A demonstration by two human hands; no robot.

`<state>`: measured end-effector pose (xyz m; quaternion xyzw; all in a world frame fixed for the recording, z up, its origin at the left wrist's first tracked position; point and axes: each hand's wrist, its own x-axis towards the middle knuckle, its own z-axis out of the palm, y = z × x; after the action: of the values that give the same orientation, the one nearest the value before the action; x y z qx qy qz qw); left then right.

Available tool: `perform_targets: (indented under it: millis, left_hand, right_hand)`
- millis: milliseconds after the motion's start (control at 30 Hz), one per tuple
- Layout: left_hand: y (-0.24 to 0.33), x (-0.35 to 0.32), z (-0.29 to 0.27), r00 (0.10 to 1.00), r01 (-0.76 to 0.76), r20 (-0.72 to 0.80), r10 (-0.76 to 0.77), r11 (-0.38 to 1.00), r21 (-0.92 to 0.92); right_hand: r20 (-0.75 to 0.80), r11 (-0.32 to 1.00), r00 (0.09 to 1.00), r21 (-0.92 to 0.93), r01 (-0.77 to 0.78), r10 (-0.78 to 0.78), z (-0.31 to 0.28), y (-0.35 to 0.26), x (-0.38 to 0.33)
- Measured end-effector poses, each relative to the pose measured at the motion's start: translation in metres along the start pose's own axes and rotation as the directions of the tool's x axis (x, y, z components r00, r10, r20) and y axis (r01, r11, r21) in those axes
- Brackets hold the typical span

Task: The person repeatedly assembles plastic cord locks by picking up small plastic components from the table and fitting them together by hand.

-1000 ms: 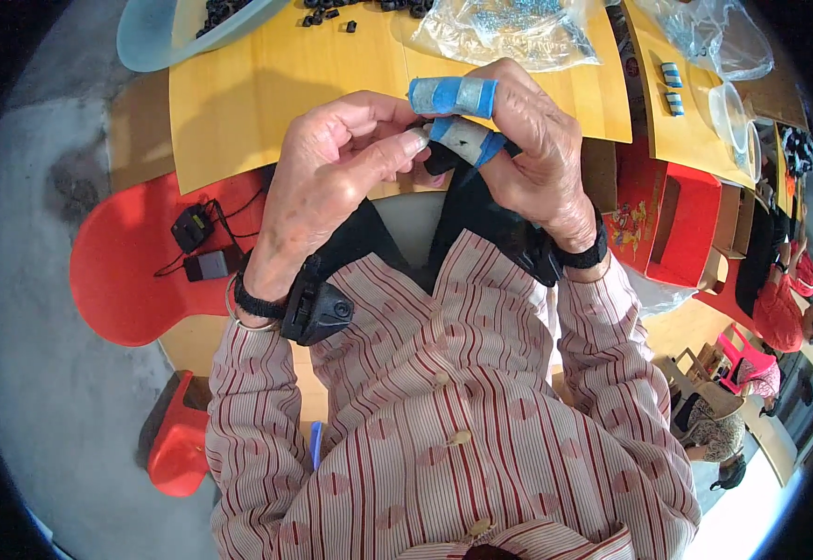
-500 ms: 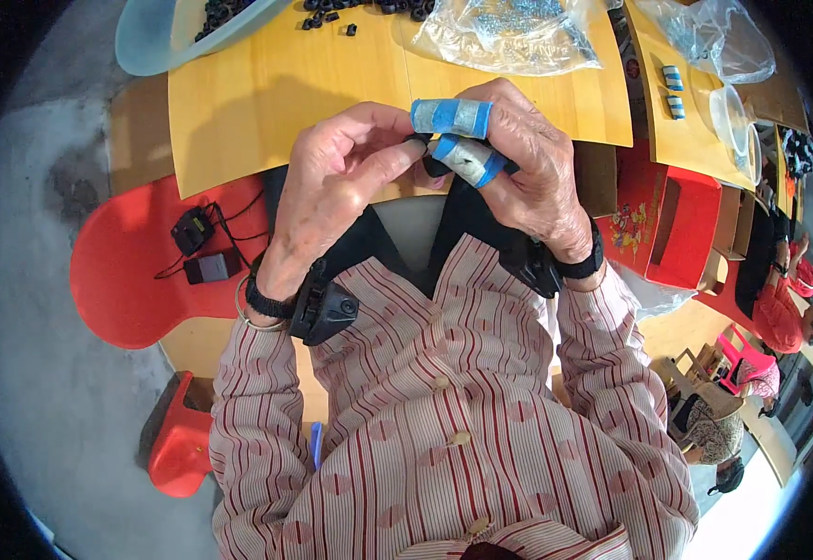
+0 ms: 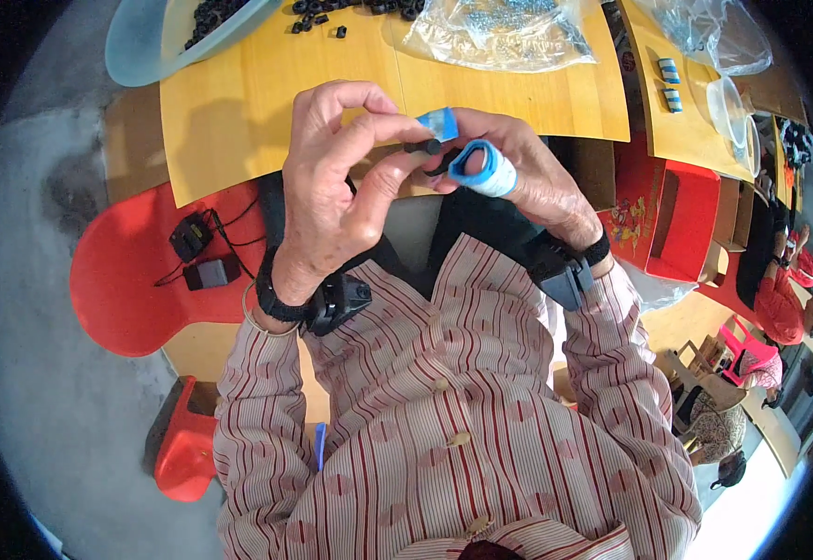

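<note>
Small black part now pinched at fingertips, hands raised off table

Left hand (image 3: pixel 332 177) pinches a small black ring (image 3: pixel 422 147) between thumb and forefinger; a second ago it gripped the blue roll. Right hand (image 3: pixel 518 177), fingers curled, holds the blue-and-white roll (image 3: pixel 483 168) just beside it, turned end-on now. Likely fitting ring to roll, above the yellow table (image 3: pixel 266 84); more black rings (image 3: pixel 332 11) lie near the pale blue bowl (image 3: pixel 136 42)

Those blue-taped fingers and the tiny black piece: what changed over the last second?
The left hand curled in, and its thumb and forefinger now pinch a small black piece against the right hand. The right hand's blue-taped finger, earlier lying across the top, now points toward the camera. The yellow table, the loose black parts and the clear bag stayed put.
</note>
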<state>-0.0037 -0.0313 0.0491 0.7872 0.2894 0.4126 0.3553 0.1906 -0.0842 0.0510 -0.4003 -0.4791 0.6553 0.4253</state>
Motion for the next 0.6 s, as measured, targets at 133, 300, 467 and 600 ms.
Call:
perform_targets:
  millis: [133, 300, 467, 600]
  left_hand:
    - [0.002, 0.003, 0.001, 0.993, -0.117, 0.029, 0.116, 0.992, 0.046]
    - [0.001, 0.001, 0.0, 0.97, -0.241, 0.013, 0.241, 0.965, 0.103]
    - [0.001, -0.001, 0.0, 0.962, -0.273, -0.003, 0.274, 0.957, 0.1]
    - [0.003, -0.003, 0.002, 0.957, -0.286, -0.021, 0.288, 0.955, 0.077]
  right_hand:
    - [0.017, 1.0, 1.0, -0.014, -0.023, 0.023, 0.002, -0.004, 0.0]
    - [-0.02, 0.989, 1.0, -0.143, -0.023, 0.02, 0.006, -0.01, -0.004]
    - [-0.002, 0.976, 0.998, -0.209, -0.059, 0.06, 0.01, -0.021, -0.006]
    - [-0.028, 0.953, 1.0, -0.302, -0.017, 0.008, 0.014, -0.024, -0.009]
